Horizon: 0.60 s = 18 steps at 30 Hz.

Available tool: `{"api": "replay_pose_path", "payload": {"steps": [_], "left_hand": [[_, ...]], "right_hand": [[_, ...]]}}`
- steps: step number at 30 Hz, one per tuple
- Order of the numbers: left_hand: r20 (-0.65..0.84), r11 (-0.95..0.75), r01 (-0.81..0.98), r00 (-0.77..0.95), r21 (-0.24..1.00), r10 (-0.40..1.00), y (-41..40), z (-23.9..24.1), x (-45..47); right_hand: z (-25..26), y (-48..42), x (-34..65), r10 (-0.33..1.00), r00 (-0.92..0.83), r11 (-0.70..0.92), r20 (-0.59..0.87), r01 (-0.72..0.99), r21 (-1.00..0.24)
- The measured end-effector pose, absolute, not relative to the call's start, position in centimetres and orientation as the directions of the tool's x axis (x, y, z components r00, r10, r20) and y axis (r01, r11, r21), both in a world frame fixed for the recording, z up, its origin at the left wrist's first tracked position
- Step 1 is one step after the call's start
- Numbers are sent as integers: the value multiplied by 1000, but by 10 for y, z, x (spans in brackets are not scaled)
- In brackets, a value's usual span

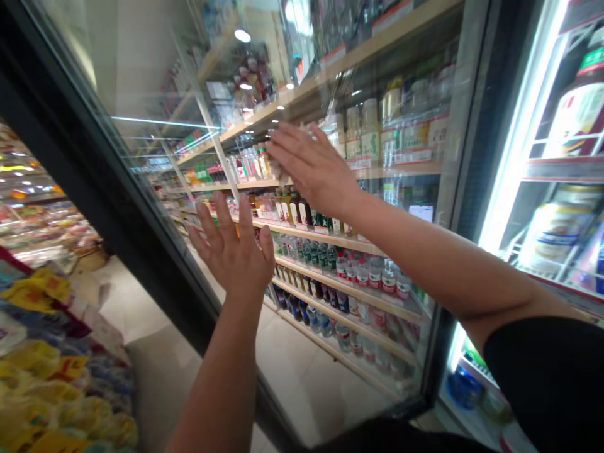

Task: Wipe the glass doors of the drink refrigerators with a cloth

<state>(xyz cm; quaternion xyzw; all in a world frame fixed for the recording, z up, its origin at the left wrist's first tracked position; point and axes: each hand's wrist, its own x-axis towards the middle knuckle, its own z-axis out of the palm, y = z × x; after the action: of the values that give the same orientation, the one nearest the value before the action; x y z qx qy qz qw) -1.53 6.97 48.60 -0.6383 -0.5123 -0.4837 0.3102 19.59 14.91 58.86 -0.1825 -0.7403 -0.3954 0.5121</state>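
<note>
My right hand [314, 163] lies flat against the glass of an opened fridge door [340, 377], its fingers stretched and close together. Under the fingers and palm shows the edge of a pale, crumpled cloth [279, 171]; most of it is hidden by the hand. Lower and to the left, my left hand [233, 248] is spread with fingers apart, palm toward the same pane and nothing held. Whether its palm touches the glass I cannot tell. Bottles on shelves [330, 239] appear in the glass behind both hands.
A lit fridge with bottles [578, 113] and a large tin or jar [554, 236] stands at the right. The door's black frame [155, 245] slants across the left. Yellow packages [56, 390] are heaped at lower left beside the pale floor [158, 365].
</note>
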Motion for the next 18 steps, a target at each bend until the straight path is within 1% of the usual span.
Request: {"api": "replay_pose_path", "payload": {"steps": [1,3,4,5,6,9,11,13,16,18], "left_hand": [[941,-269,959,13,84,339,70,486,-15],[960,-227,973,16,50,278,71,484,-13],[967,-213,976,15,40,253,71,484,-12],[971,-210,977,13,39,241,71,483,-12],[970,-216,975,10,44,242,71,483,-12],[954,-274,959,15,71,300,70,483,-14],[944,-309,948,29,78,328,69,484,-16],[948,-313,948,38,66,315,69,484,-18],[965,-281,959,27,49,262,73,482,-17],[969,-271,961,20,49,246,76,481,-16]], "right_hand": [[594,151,204,-148,-334,609,931,711,351],[603,156,220,-164,-136,600,977,772,208],[604,157,224,-165,-69,601,984,784,156],[601,157,225,-165,-46,605,985,785,138],[595,156,222,-165,-73,611,984,776,160],[568,148,207,-149,-324,639,934,689,341],[559,146,205,-139,-428,668,893,625,403],[564,151,217,-146,-402,690,904,614,384],[577,163,246,-162,-224,695,961,665,273],[575,166,257,-171,-141,685,975,694,221]]}}
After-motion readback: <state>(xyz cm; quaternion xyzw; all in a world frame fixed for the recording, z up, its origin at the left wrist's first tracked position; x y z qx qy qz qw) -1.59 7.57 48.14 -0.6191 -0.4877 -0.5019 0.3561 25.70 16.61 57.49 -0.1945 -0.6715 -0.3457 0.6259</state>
